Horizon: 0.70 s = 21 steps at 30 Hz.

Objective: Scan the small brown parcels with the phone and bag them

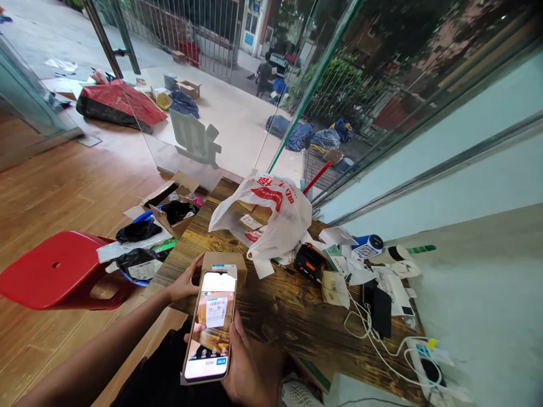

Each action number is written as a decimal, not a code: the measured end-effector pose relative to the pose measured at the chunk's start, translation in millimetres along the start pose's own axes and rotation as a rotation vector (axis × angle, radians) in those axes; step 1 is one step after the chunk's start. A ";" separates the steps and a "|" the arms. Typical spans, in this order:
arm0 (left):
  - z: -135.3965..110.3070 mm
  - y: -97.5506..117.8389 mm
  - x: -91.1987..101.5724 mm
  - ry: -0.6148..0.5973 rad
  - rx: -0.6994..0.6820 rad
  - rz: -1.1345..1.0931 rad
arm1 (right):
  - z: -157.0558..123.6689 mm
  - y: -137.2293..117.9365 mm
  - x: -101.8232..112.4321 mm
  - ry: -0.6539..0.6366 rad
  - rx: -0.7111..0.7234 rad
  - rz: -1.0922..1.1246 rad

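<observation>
A smartphone (210,333) with a lit screen is in my right hand (244,362), whose fingers close round its lower edges. On the screen a camera picture shows a labelled parcel. Behind the phone's top end stands a small cardboard box (235,263) on the wooden table (275,311), a barcode label partly visible on it. My left hand (186,282) grips the left side of this box; some of its fingers are hidden. Farther back on the table lies a white plastic bag (288,226) with red print and cardboard parcels inside.
A black-and-orange device (310,261), papers, a blue speaker with a QR code (368,246), a black power bank (377,308) and white cables crowd the table's right side. To the left are a red stool (55,271) and a blue basket (127,277) of packages. Glass panes stand beyond.
</observation>
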State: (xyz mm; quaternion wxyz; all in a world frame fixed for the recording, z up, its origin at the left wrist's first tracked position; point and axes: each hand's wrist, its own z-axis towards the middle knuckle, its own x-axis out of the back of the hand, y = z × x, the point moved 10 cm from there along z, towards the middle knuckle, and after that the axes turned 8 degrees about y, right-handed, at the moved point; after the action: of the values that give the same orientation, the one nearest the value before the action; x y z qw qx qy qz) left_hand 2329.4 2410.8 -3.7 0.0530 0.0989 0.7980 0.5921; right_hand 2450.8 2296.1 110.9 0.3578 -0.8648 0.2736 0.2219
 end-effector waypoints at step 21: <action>7.4 -13.6 0.3 -0.027 0.015 0.000 | -0.1 2.0 -10.7 -0.048 -0.023 0.055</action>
State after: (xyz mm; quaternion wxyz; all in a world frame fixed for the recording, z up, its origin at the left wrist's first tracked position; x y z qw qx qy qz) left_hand 2329.2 2414.0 -18.8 0.0630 0.1071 0.8017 0.5847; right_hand 2441.5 2298.2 116.2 0.3479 -0.8554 0.2862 0.2554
